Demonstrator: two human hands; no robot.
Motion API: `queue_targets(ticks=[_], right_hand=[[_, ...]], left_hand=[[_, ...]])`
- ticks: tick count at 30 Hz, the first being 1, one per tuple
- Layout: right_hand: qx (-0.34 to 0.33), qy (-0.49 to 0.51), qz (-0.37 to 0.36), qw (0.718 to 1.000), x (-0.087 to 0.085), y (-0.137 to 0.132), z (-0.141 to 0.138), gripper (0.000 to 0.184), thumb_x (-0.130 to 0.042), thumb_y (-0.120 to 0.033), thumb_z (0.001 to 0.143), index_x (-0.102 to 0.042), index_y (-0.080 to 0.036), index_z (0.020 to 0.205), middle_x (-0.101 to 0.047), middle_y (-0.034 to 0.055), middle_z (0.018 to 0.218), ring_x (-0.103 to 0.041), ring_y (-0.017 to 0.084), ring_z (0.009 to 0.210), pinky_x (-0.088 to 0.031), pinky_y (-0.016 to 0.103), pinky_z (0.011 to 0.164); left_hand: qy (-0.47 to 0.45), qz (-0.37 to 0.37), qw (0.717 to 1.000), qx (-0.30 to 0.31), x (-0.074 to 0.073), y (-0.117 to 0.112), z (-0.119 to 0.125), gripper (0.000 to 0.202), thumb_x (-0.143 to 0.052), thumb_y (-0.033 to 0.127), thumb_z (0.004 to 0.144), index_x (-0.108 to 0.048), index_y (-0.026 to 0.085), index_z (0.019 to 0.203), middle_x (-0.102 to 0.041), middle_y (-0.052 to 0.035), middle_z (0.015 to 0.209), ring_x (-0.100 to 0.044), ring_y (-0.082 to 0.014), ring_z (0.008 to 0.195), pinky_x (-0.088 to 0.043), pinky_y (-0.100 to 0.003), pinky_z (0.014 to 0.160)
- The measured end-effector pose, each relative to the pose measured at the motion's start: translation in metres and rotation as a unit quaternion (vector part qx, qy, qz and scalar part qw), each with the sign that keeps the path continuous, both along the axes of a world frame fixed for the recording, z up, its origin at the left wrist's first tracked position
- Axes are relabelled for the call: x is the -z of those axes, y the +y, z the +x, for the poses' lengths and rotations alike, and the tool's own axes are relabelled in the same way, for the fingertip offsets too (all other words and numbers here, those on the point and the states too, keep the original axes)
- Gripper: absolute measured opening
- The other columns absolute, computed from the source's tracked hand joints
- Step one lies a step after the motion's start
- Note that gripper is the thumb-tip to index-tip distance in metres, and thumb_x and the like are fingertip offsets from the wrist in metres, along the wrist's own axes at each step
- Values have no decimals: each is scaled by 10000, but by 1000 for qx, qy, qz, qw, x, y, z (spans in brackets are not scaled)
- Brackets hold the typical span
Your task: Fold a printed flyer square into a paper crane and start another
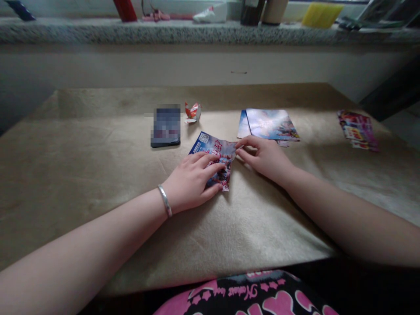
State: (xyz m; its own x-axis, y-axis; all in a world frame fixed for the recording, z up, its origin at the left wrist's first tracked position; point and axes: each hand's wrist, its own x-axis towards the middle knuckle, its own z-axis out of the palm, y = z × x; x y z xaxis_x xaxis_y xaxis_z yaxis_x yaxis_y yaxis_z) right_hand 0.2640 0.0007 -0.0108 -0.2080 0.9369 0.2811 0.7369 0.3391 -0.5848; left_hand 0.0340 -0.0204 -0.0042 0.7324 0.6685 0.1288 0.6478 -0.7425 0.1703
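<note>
A blue and red printed leaflet with a QR code at its far corner lies slanted on the table before me. My left hand rests on it palm down, fingers spread, covering much of its near left part. At the leaflet's right corner, my right hand pinches the paper between thumb and fingertips, lifting that edge slightly. Just beyond the leaflet stands a small folded orange and white paper piece. Several larger printed sheets lie in a loose pile behind my right hand.
A dark flat phone-like object, partly pixelated, lies left of the folded piece. Pink and red printed papers are fanned out at the far right. Behind the cloth-covered table runs a stone windowsill holding bottles and a yellow block.
</note>
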Motion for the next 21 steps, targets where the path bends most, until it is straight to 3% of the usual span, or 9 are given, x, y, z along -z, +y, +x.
queue_targets(ticks=[4,8,13,18,21], right_hand=[[-2,25,-4,1000,4,3,0,117,-604,-306,802,-657,-214,851,-684,13,768,-613,167,693,-461,307,643],[-9,63,15,998,8,6,-2,90,-616,-283,784,-642,-203,817,-671,11,764,-596,153,691,-451,293,631],[4,128,14,992,7,5,-9,94,-647,-249,746,-604,-202,815,-632,-12,711,-592,132,656,-467,285,629],[6,184,28,982,4,0,-12,394,-684,-231,714,-529,-206,1075,-619,-39,689,-616,138,642,-502,299,640],[-10,187,19,982,3,-3,-13,258,-677,-254,733,-580,-197,966,-647,-13,735,-630,138,673,-503,293,638]], left_hand=[[-25,-8,1000,4,1,1,0,445,-494,444,874,-539,218,1255,-490,-82,1340,-373,-296,1276,-312,-497,1096],[-46,-26,999,-2,2,2,1,478,-530,419,852,-516,181,1265,-457,-108,1356,-232,-319,1365,-277,-512,1131],[-59,-32,998,-13,5,4,1,660,-538,425,836,-347,119,1388,-326,-168,1450,-172,-332,1401,-236,-524,1151],[-90,-24,996,-5,8,4,0,806,-572,411,811,-179,107,1446,-220,-206,1489,-179,-326,1406,-234,-506,1155],[-104,-17,994,3,10,5,-1,870,-598,399,795,-112,114,1458,-177,-212,1503,-151,-322,1417,-232,-498,1156]])
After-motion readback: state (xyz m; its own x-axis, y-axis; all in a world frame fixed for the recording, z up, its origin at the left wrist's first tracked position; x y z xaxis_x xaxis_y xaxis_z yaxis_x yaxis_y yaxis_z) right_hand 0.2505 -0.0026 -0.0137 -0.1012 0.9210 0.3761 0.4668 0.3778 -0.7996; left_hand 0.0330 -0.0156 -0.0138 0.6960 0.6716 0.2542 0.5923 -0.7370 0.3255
